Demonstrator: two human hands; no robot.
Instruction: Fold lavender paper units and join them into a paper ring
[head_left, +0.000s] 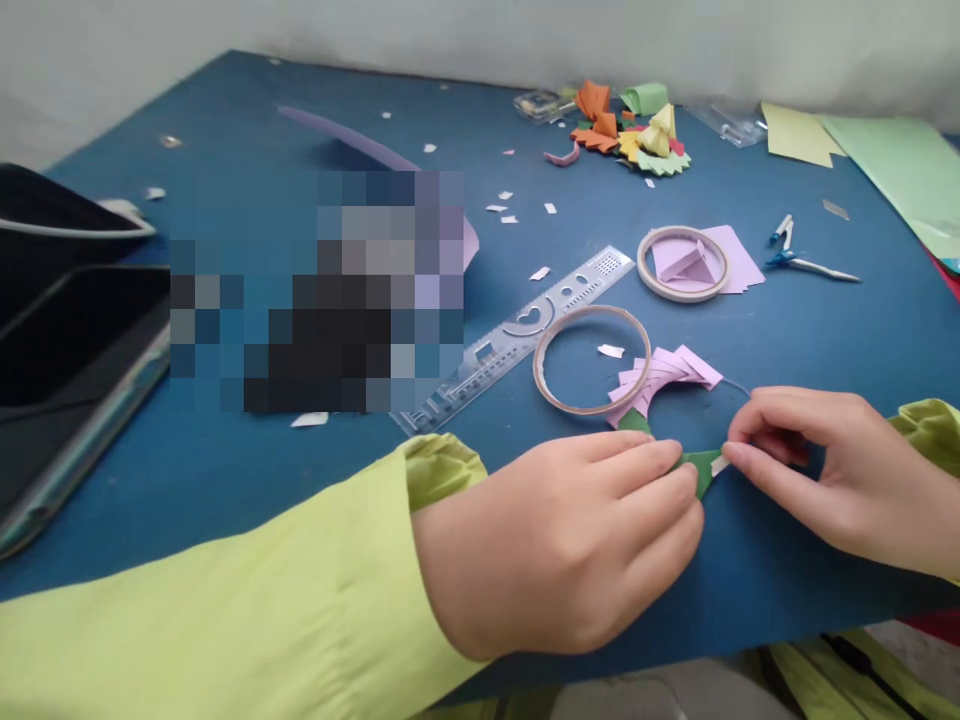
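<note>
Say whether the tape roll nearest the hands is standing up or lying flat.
The tape roll lies flat: its opening faces up, showing blue tabletop and a white scrap inside.

Ruler (pixel 517 338) clear plastic, glossy; tabletop (pixel 480 560) smooth, low sheen; purple folded strips (pixel 664 375) matt paper, same for green piece (pixel 703 468); sleeve (pixel 300 590) soft creased cloth; dark device at left edge (pixel 82 380) glossy black face, shiny rim; wall (pixel 450 35) matt

Pixelated: an area of the table (pixel 315 520) at left. Cut off by the left edge: dark device (pixel 75 370). Covered by the left hand (pixel 570 540): part of the green paper (pixel 701 468).
</note>
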